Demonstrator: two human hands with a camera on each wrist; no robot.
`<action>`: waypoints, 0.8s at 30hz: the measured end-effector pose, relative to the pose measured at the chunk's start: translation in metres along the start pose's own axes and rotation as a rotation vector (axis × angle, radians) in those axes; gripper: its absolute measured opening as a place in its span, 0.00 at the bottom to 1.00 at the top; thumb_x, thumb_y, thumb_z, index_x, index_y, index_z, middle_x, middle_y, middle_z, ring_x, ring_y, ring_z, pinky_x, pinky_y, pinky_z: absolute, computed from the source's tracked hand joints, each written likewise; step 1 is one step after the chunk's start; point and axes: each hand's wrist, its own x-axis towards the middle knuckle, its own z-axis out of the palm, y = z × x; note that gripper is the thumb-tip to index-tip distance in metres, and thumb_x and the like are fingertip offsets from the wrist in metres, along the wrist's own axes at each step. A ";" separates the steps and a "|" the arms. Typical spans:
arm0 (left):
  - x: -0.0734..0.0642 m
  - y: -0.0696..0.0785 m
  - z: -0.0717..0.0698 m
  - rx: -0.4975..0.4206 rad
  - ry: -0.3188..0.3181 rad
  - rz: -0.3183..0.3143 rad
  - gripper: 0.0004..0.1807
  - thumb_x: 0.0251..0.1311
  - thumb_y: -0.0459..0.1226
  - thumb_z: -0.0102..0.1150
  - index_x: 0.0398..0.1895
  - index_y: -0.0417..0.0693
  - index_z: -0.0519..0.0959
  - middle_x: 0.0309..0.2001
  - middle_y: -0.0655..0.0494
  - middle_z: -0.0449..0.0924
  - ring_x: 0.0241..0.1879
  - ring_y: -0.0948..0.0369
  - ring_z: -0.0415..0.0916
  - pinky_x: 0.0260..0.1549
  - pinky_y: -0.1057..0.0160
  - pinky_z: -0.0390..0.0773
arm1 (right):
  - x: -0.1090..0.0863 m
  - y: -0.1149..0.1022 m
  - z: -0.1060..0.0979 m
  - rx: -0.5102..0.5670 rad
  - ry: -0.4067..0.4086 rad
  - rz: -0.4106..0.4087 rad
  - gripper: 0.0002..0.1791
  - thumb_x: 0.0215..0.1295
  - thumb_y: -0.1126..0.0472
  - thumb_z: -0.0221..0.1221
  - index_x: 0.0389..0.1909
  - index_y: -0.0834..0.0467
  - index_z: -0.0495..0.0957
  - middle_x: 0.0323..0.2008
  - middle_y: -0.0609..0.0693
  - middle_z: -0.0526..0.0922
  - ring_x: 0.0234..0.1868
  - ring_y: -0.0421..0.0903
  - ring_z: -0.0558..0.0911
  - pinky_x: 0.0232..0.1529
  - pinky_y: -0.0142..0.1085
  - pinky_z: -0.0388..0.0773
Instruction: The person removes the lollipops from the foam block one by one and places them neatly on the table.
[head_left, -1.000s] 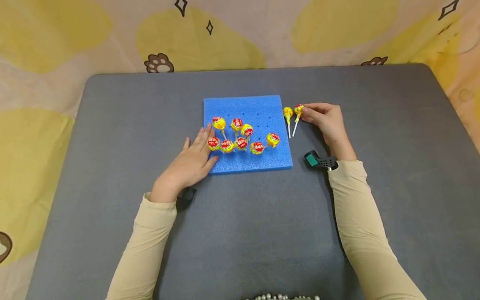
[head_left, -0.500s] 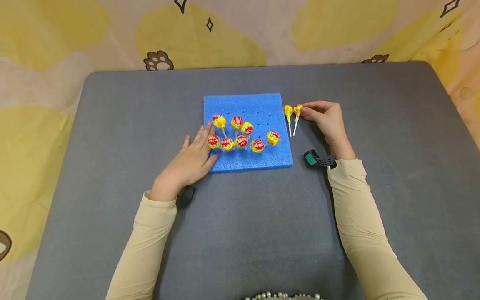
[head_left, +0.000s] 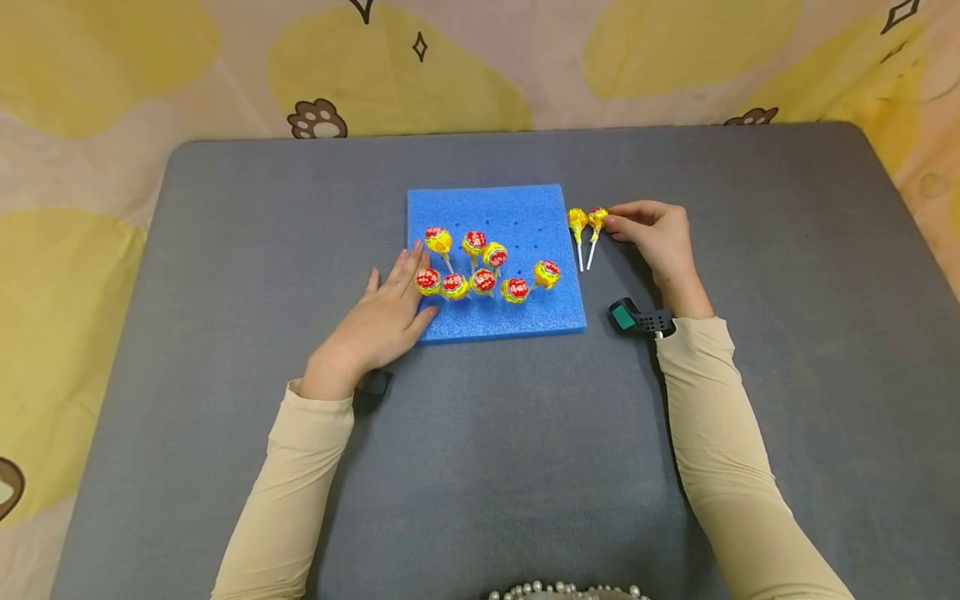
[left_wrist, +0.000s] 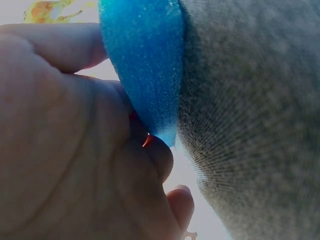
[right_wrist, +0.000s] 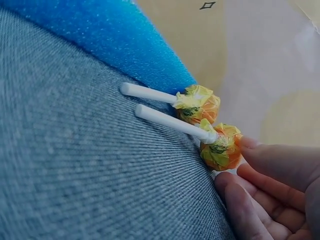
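A square blue foam block (head_left: 457, 327) with rows of small holes lies on the grey table. Several lollipops in yellow and red wrappers stand in it, among them one lollipop (head_left: 547, 274) at its right side. My left hand (head_left: 378, 327) rests with straight fingers against the block's left edge, also seen beside the foam (left_wrist: 145, 65) in the left wrist view. To the right of the block, my right hand (head_left: 656, 237) pinches the wrapped head of a lollipop (right_wrist: 221, 147) between thumb and fingers. Another lollipop (right_wrist: 198, 104) lies alongside it, next to the foam.
Black wrist straps are on both arms; the right one carries a small camera (head_left: 624, 317). A patterned yellow and beige cloth (head_left: 465, 67) hangs behind the table's far edge. A beaded edge (head_left: 562, 590) shows at the bottom.
The lollipop in my right hand has shifted slightly, its stick turning a little closer to the lollipop beside it. My left hand stays on the foam block.
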 end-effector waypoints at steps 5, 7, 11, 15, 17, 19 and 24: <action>0.001 -0.001 0.001 -0.007 0.000 0.000 0.39 0.72 0.46 0.40 0.74 0.39 0.34 0.75 0.49 0.24 0.73 0.52 0.25 0.67 0.42 0.33 | 0.000 0.001 -0.001 0.057 -0.008 0.017 0.15 0.58 0.68 0.65 0.43 0.75 0.80 0.28 0.45 0.84 0.30 0.37 0.82 0.31 0.25 0.79; 0.001 -0.001 0.001 -0.006 0.002 -0.001 0.39 0.72 0.46 0.40 0.74 0.39 0.35 0.75 0.50 0.25 0.73 0.52 0.25 0.67 0.42 0.33 | 0.000 0.001 -0.001 0.079 -0.011 0.017 0.15 0.58 0.68 0.64 0.42 0.75 0.80 0.28 0.45 0.84 0.29 0.37 0.82 0.31 0.25 0.79; 0.001 0.000 0.001 0.012 0.009 -0.009 0.39 0.72 0.46 0.41 0.75 0.39 0.35 0.75 0.49 0.25 0.73 0.52 0.25 0.67 0.42 0.33 | 0.000 0.002 -0.002 0.103 -0.011 0.012 0.13 0.59 0.66 0.64 0.41 0.73 0.81 0.29 0.48 0.84 0.29 0.38 0.82 0.32 0.25 0.79; 0.002 0.002 0.001 0.032 0.012 -0.022 0.39 0.72 0.46 0.41 0.75 0.39 0.36 0.76 0.50 0.26 0.73 0.52 0.26 0.67 0.43 0.33 | 0.000 0.002 -0.002 0.126 -0.007 0.009 0.11 0.59 0.66 0.65 0.39 0.70 0.82 0.29 0.47 0.84 0.29 0.39 0.83 0.32 0.26 0.79; 0.002 0.002 0.002 0.035 0.014 -0.025 0.39 0.72 0.46 0.41 0.75 0.39 0.36 0.76 0.50 0.26 0.73 0.53 0.26 0.67 0.44 0.32 | 0.000 0.002 -0.002 0.150 -0.004 0.006 0.11 0.58 0.67 0.65 0.39 0.71 0.82 0.29 0.48 0.84 0.29 0.40 0.83 0.32 0.26 0.80; 0.002 0.002 0.002 0.034 0.015 -0.026 0.40 0.72 0.47 0.41 0.75 0.39 0.36 0.76 0.50 0.26 0.73 0.53 0.26 0.68 0.44 0.32 | 0.000 0.001 -0.003 0.176 -0.002 0.002 0.13 0.58 0.68 0.65 0.40 0.73 0.81 0.29 0.49 0.84 0.29 0.40 0.83 0.32 0.27 0.80; 0.001 0.002 0.002 0.033 0.018 -0.026 0.40 0.71 0.47 0.41 0.75 0.39 0.35 0.75 0.50 0.26 0.73 0.53 0.25 0.68 0.44 0.32 | -0.002 -0.002 -0.002 0.212 0.014 -0.016 0.17 0.56 0.67 0.66 0.42 0.77 0.79 0.29 0.50 0.85 0.30 0.41 0.83 0.32 0.27 0.79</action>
